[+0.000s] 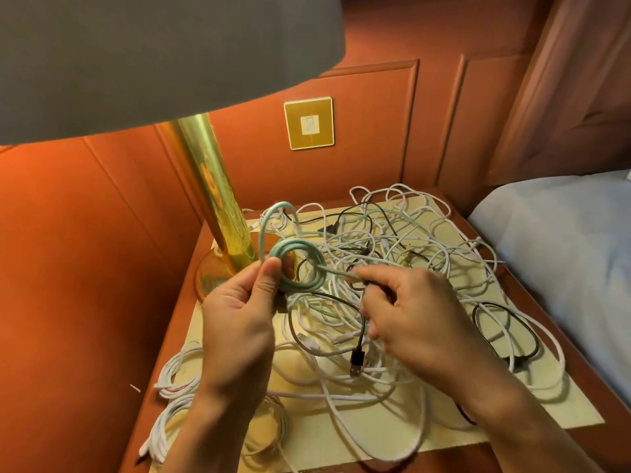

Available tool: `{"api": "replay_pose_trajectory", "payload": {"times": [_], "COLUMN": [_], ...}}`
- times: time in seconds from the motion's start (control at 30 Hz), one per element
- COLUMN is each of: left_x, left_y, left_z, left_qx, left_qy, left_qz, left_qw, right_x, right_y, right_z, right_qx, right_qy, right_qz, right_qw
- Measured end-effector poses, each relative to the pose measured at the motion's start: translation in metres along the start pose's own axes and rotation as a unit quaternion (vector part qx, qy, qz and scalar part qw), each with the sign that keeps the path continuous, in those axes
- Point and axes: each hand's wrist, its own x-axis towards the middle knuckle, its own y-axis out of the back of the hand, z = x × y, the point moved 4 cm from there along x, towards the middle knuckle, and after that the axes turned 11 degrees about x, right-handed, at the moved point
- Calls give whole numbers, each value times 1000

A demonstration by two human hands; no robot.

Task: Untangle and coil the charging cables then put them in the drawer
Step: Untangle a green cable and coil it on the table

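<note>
Mint cable [300,264] coiling: left hand [235,322] pinching loops, right hand [420,319] gripping strand; white coils [177,380] waiting at 7 o'clock, tangle [392,240] remaining.

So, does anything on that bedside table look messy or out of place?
Yes: a knotted heap of white and black cables sprawls across the bedside table, and a few white bundles lie at its near-left edge. Only the green cable looks orderly, looped in the left hand.
</note>
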Motion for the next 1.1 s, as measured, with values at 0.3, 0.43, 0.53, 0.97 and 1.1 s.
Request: {"api": "replay_pose_trajectory", "payload": {"times": [0.3, 0.43, 0.53, 0.97, 1.1], "left_x": [8, 10, 9, 1, -5], "left_y": [12, 15, 15, -5, -17], "left_z": [-5, -5, -3, 2, 3], "left_qx": [-85, -84, -79, -198, -258], "left_qy": [75, 75, 72, 131, 184], "left_qz": [75, 82, 75, 13, 0], "left_qw": [991, 990, 991, 971, 949], "right_x": [19, 17, 16, 13, 18], "right_y": [44, 50, 48, 62, 47], "right_z": [31, 27, 32, 30, 49], "right_qx": [324, 155, -20, -152, 159], "right_qy": [-82, -14, -12, 112, -68], "right_qz": [41, -40, -76, 230, 178], "right_qw": [942, 987, 997, 955, 969]}}
